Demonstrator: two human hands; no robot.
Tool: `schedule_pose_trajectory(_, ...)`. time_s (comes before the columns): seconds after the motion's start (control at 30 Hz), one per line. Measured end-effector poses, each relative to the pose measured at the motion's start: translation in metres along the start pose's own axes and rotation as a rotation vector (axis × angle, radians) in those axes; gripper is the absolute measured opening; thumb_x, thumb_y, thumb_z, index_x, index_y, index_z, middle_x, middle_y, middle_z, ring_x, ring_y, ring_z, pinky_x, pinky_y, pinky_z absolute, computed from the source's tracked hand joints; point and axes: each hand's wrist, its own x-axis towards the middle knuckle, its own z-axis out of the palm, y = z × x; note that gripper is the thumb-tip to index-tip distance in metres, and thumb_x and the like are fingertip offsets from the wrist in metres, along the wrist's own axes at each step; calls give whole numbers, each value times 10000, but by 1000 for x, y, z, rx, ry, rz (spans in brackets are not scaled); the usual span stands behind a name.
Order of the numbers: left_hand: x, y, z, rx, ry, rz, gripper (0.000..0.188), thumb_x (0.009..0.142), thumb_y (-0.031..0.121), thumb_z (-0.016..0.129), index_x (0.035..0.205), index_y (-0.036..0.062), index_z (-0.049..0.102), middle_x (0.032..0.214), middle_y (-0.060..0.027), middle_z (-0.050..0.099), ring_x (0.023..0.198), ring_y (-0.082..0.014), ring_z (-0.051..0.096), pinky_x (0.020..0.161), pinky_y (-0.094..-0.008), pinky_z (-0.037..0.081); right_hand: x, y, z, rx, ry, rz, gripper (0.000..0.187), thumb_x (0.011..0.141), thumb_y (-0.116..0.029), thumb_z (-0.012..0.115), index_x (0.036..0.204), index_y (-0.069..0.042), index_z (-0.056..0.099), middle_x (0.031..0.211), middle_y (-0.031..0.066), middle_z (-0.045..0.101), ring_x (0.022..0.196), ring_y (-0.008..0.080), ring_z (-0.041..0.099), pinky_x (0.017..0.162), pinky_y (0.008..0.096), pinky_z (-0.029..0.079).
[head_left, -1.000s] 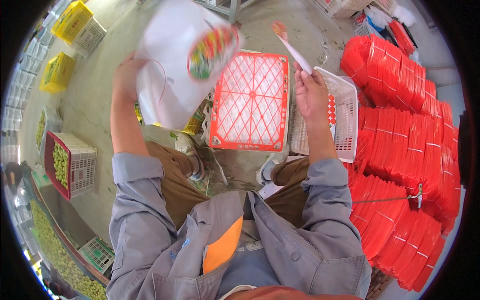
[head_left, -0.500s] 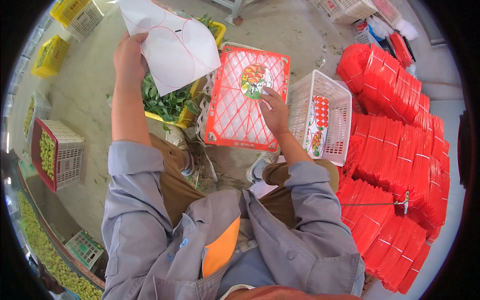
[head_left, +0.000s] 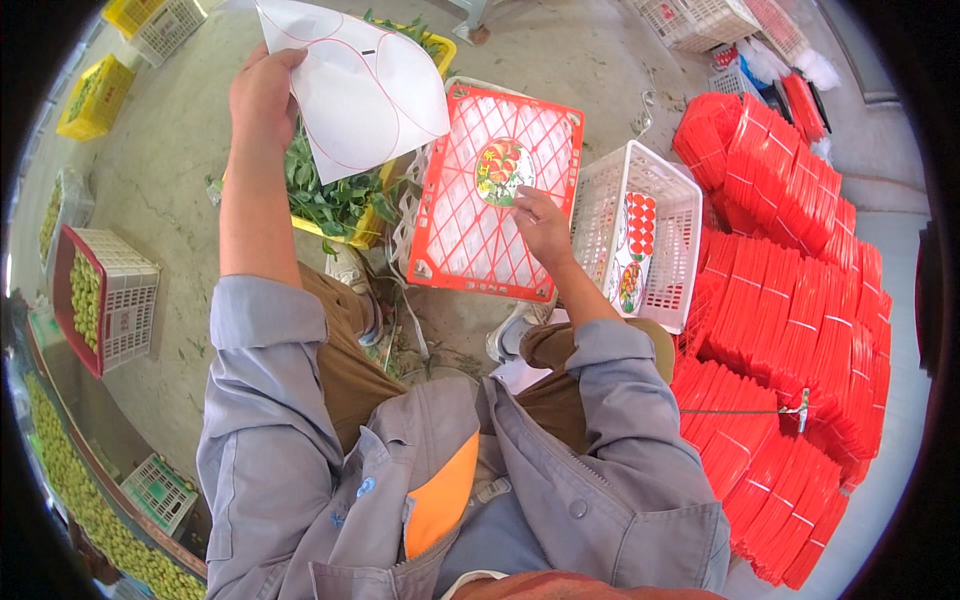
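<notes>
We seem to be in a fruit-packing shed: around us are a concrete floor (head_left: 195, 205), a crate of green fruit (head_left: 132, 310), tied red bundles (head_left: 785, 290), and a red lid (head_left: 430, 200) with a round fruit label (head_left: 503, 170).

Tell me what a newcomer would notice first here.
Probably the bright red bundles piled along the right side. Next, the red lattice-topped crate at upper centre, with the right hand at its round fruit sticker. At upper left, the left hand holds up a white sheet.
</notes>
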Motion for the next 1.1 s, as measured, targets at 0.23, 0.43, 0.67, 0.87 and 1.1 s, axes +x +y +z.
schedule_pose_trajectory(0.23,1,-1,3,-4,-19,3,428,916,10,620,1341,-28,597,1206,-140,693,1022,-240,688,865,-349,560,-3,5,1,-69,-134,27,256,931,-107,718,1166,-7,732,1392,157,631,1271,244,618,1023,338,539)
schedule_pose_trajectory(0.43,-3,-1,9,14,-17,15,401,929,-3,599,1326,-56,585,1216,-169,684,1038,-266,693,891,-372,573,1,1,3,-42,-97,-23,279,935,-137,701,1193,-36,727,1396,176,623,1215,268,655,963,360,569)
schedule_pose_trajectory(0.67,-4,0,12,-5,-41,13,386,925,-9,592,1307,-72,589,1213,-175,683,1039,-269,687,896,-373,561,9,-12,-1,-211,-135,-53,334,920,-110,666,1247,-68,713,1437,185,581,1247,308,623,991,371,549)
schedule_pose_trajectory(0.87,-6,0,18,41,-69,23,383,914,5,597,1288,-75,605,1179,-178,694,1004,-264,693,875,-379,561,8,-29,-3,-335,-254,-22,345,930,-219,668,1248,-95,717,1426,200,590,1289,343,592,1062,402,494)
schedule_pose_trajectory(1.1,2,-7,14,-6,-62,29,359,911,20,601,1261,-54,621,1131,-150,701,994,-259,687,865,-374,559,31,-38,-7,-741,12,-283,446,972,-325,621,1366,-114,618,1451,141,572,1408,359,474,1140,541,378)
